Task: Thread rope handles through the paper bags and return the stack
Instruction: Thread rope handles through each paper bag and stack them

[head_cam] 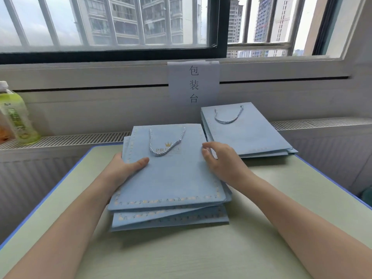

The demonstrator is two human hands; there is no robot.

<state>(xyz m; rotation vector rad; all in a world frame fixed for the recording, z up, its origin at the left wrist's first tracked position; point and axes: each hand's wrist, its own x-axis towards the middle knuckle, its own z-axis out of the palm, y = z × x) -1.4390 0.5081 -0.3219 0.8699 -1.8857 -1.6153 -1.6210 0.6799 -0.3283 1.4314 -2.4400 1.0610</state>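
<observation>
Near stack: a pile of flat light-blue paper bags [171, 182] lay on the bench [201, 254] in front of the person, the layers slightly fanned at the near edge.
Top bag: it showed a gold crown, partly hidden lettering and a patterned border; a twisted blue-white rope handle [167, 144] hung in a loop from its far edge and lay on its face.
Left hand: the left hand [124, 168] gripped the stack's left edge, thumb lying on top of the top bag, the fingers hidden beneath the pile.
Right hand: the right hand [219, 160] was at the stack's right edge, fingers curled with their tips touching the top bag's edge; whether they pinched it could not be told.
Far stack: a second pile of blue bags [245, 133] lay at the bench's far right, just beside the near stack, its top bag plain-faced with a rope handle [228, 115] looped across it.
Sign: a white paper sheet [193, 83] with three printed characters hung on the wall under the window, behind the bags.
Bottle: a green-labelled bottle [17, 117] stood upright on the ledge at far left, well apart from the bags.
</observation>
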